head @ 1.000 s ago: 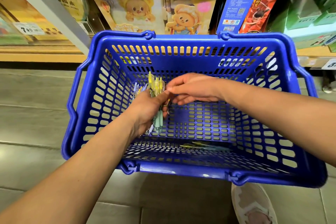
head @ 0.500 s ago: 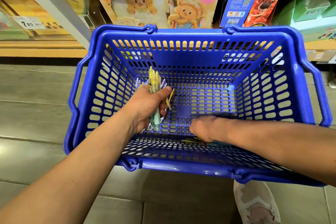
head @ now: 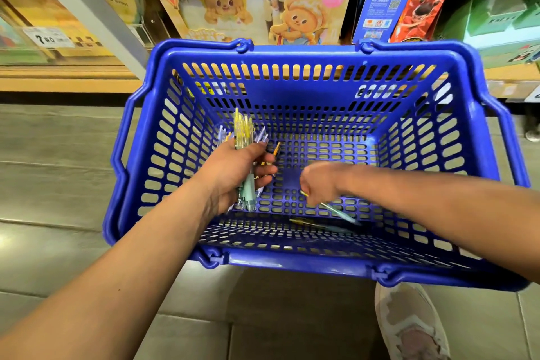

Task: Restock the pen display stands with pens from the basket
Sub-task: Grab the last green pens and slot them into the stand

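One pen (head: 339, 211) pinched by right hand (head: 320, 183); left hand (head: 233, 175) grips bundle (head: 244, 131)

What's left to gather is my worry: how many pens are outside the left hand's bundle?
2 visible: held pen pinched by the right hand; loose pen on the basket floor by the near wall. Blur may hide another.

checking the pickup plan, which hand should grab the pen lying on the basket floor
Probably right. The right hand hovers above the loose pen, pinching only a single pen; the left hand is full with a pen bundle.
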